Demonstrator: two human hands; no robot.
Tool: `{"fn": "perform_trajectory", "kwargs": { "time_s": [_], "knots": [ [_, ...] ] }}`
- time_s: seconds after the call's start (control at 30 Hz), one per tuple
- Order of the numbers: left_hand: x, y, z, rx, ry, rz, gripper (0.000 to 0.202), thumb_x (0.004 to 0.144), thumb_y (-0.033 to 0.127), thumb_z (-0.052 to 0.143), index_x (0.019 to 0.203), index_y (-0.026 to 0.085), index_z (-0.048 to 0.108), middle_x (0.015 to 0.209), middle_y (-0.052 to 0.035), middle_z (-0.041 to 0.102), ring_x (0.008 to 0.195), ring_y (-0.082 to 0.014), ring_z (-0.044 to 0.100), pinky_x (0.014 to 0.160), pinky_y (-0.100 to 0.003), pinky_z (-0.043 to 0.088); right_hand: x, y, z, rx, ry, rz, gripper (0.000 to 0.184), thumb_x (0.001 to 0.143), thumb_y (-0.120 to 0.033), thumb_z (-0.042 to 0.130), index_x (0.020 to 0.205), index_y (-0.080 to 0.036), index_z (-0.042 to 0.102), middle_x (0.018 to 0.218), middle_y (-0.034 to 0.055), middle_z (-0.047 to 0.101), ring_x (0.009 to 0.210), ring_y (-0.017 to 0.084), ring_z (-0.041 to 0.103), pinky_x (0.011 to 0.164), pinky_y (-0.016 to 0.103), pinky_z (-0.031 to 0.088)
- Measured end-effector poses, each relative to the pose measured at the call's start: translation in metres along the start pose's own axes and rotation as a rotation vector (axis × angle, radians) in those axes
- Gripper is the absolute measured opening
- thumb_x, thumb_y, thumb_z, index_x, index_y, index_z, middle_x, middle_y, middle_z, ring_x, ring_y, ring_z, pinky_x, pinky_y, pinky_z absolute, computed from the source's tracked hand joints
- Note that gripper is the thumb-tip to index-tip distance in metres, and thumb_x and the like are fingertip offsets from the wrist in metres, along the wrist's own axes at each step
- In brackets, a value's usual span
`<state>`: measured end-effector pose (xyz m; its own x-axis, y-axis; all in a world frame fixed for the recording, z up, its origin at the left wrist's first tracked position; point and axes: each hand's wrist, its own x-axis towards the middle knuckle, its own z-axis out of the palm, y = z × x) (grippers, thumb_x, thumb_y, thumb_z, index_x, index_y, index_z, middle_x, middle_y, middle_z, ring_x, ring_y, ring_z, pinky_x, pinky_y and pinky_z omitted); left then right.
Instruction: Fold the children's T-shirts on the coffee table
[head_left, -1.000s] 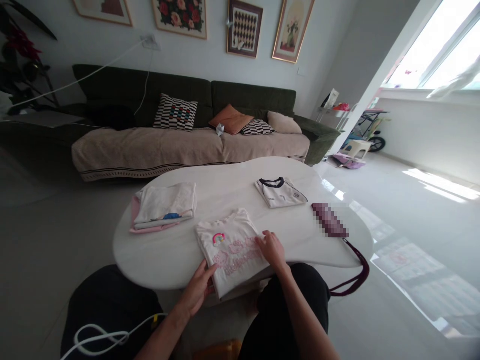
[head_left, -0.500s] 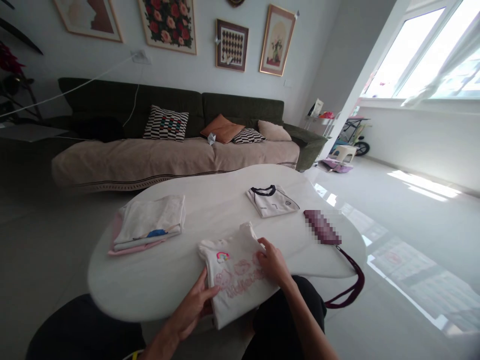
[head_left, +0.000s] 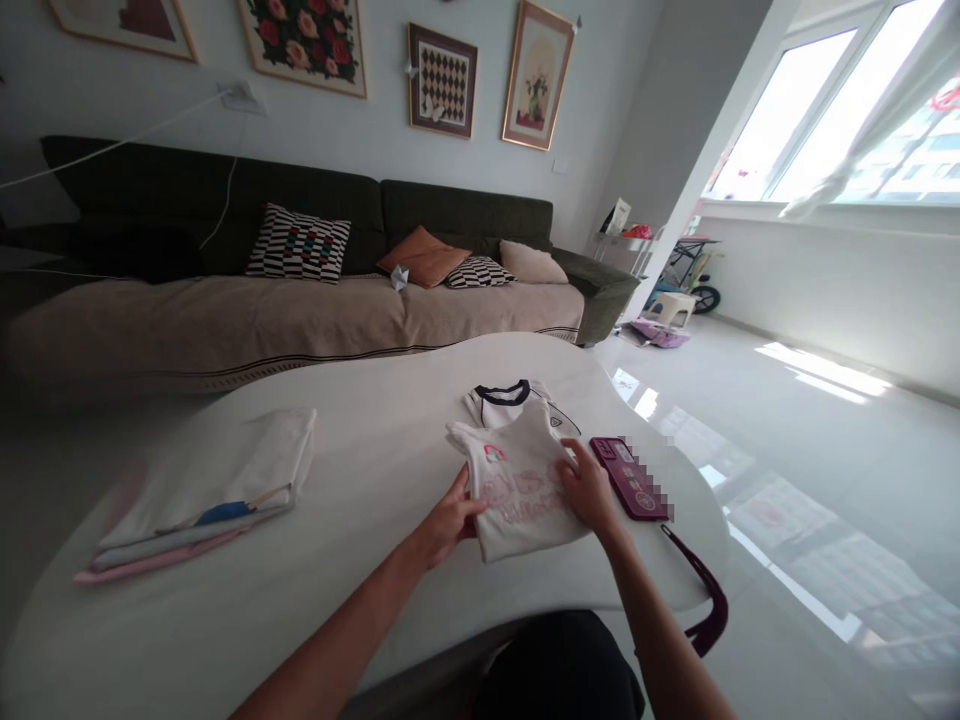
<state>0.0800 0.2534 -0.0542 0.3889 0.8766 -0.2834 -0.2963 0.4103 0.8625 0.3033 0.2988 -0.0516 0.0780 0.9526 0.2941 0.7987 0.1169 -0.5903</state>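
Holding folded white shirt (head_left: 521, 505) by opposite sides: my left grip (head_left: 450, 520) clasps one edge, right grip (head_left: 587, 487) clasps other. From my remote view, shirt is over tabletop (head_left: 375, 540), hiding part of dark-collared jersey (head_left: 504, 396); cannot tell whether touching. Purple phone (head_left: 622, 478) near right grip.

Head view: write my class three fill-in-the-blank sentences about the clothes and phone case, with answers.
The left hand and right hand hold a folded white shirt with a large ____ print.
The rectangular maroon phone case lies to the ____ of that shirt.
The stacked white, grey and pink clothes lie on the white table's ____ side.
Answers: pink; right; left.
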Motion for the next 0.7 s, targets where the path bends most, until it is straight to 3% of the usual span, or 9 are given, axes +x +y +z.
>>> {"fn": "perform_trajectory", "kwargs": {
  "time_s": [0.2,0.3,0.37,0.47,0.57,0.63,0.7],
  "knots": [
    [0.100,0.025,-0.001,0.075,-0.010,0.122,0.084,0.065,0.009,0.053,0.136,0.036,0.016,0.113,-0.0023,0.057,0.078,-0.0134,0.058,0.062,-0.023,0.044,0.087,0.038,0.011,0.007,0.083,-0.008,0.038,0.075,-0.026,0.039,0.110,-0.018,0.053,0.077,0.0034,0.063,0.070,0.018,0.058,0.065,0.027,0.042],
    [0.134,0.030,0.000,0.081,0.120,0.078,0.084,0.067,0.010,0.054,0.137,0.034,0.013,0.113,-0.0048,0.057,0.078,-0.0143,0.059,0.063,-0.025,0.045,0.119,0.047,0.016,-0.007,0.105,0.007,0.045,0.078,-0.028,0.040,0.121,-0.018,0.046,0.094,0.0081,0.063,0.083,0.022,0.058,0.073,0.031,0.043],
    [0.142,0.026,0.000,0.060,0.249,0.015,0.082,0.072,0.014,0.054,0.138,0.028,0.008,0.117,-0.0092,0.055,0.082,-0.0153,0.059,0.066,-0.026,0.045,0.126,0.047,0.025,-0.076,0.127,0.008,0.054,0.079,-0.031,0.043,0.131,-0.018,0.035,0.117,0.0143,0.054,0.098,0.026,0.054,0.081,0.037,0.041],
    [0.124,0.014,0.000,0.047,0.325,0.012,0.072,0.076,0.023,0.054,0.137,0.025,0.016,0.127,-0.0116,0.047,0.100,-0.0162,0.055,0.075,-0.026,0.044,0.112,0.038,0.053,-0.255,0.092,-0.069,0.057,0.083,-0.040,0.040,0.136,-0.023,0.027,0.140,0.0128,0.028,0.123,0.030,0.032,0.093,0.045,0.032],
    [0.079,0.001,-0.010,0.105,0.260,0.064,0.067,0.074,0.033,0.059,0.133,0.026,0.027,0.129,-0.0116,0.046,0.107,-0.0178,0.052,0.083,-0.028,0.041,0.082,0.027,0.089,-0.369,-0.123,-0.172,0.048,0.087,-0.049,0.031,0.133,-0.035,0.031,0.144,0.0024,0.021,0.131,0.030,0.013,0.098,0.055,0.021],
    [0.044,-0.003,-0.026,0.184,0.269,0.095,0.066,0.073,0.038,0.060,0.131,0.024,0.031,0.125,-0.0138,0.050,0.105,-0.0195,0.054,0.085,-0.032,0.041,0.067,0.022,0.104,-0.419,-0.249,-0.171,0.047,0.087,-0.051,0.028,0.132,-0.039,0.030,0.145,-0.0009,0.020,0.132,0.029,0.009,0.098,0.059,0.014],
    [0.010,-0.003,-0.052,0.295,0.360,0.158,0.063,0.071,0.041,0.059,0.127,0.020,0.037,0.119,-0.0149,0.054,0.102,-0.0203,0.057,0.086,-0.033,0.042,0.061,0.019,0.108,-0.445,-0.314,-0.141,0.046,0.088,-0.051,0.027,0.133,-0.040,0.028,0.145,-0.0012,0.018,0.133,0.029,0.007,0.098,0.060,0.011]
  ]
}}
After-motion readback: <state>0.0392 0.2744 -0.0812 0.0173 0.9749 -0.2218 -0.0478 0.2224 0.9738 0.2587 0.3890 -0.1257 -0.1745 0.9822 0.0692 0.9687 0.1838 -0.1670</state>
